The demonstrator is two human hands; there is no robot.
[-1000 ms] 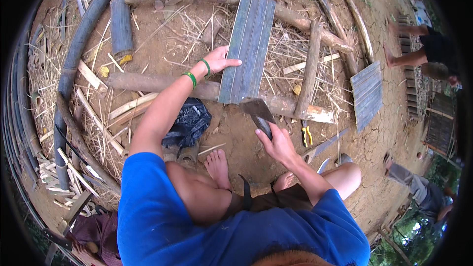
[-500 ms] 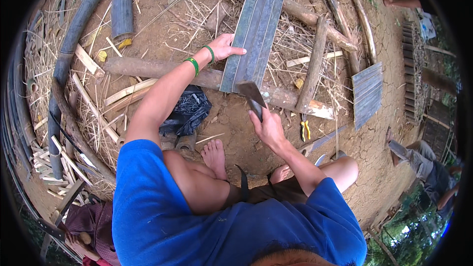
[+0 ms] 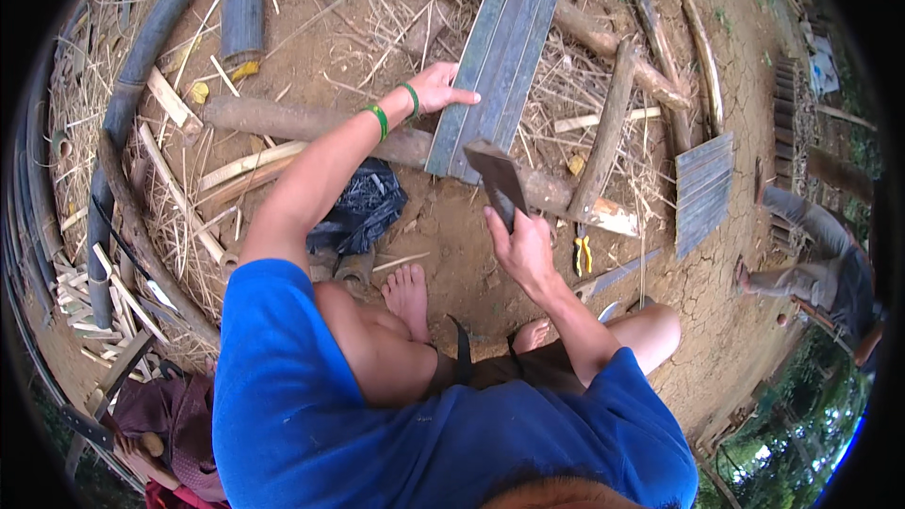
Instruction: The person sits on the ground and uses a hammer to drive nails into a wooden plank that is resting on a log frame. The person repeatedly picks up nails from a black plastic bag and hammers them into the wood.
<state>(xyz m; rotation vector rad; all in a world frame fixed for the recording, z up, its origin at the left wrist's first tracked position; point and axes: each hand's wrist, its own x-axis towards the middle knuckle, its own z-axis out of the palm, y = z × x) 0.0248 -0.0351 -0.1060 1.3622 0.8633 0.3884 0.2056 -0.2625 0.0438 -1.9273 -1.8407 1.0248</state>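
My left hand point(image 3: 439, 90) grips the left edge of a panel of dark bamboo slats point(image 3: 500, 66), thumb on top and the other fingers partly hidden beneath. The slats lie side by side, and the panel slants over a log point(image 3: 283, 121) on the ground. My right hand point(image 3: 524, 253) is closed round a broad, dark knife-like tool point(image 3: 498, 173). Its flat head is close to the panel's lower right corner; whether they touch I cannot tell. Two green bands circle my left wrist.
Yellow-handled pliers point(image 3: 583, 254) and a saw-like blade point(image 3: 617, 275) lie right of my right hand. Another slat panel point(image 3: 704, 193) rests farther right. A black plastic bag point(image 3: 363, 207) sits near my feet. Bamboo poles point(image 3: 141, 66) lie left. A person point(image 3: 820, 254) is at right, another lower left.
The tool in my right hand has tilted and shifted slightly right and up. My left hand keeps its hold on the panel. The person at right has moved to a more upright stance.
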